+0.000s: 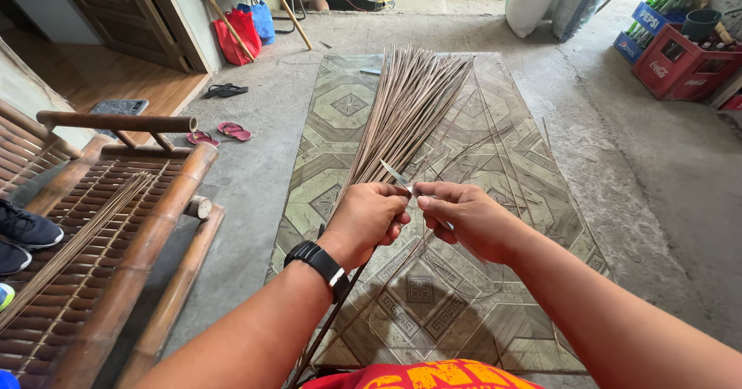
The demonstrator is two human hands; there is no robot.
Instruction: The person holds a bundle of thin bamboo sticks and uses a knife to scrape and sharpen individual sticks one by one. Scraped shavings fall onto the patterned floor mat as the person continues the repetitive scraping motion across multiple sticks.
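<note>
left hand (369,217) fist-gripped round stick bundle (402,118); right hand (464,217) pinching knife (397,176); risk: blade slipping toward left fingers.

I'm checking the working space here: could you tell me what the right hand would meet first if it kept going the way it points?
The right hand points left, so it would meet the left hand almost at once; they look nearly touching.
</note>
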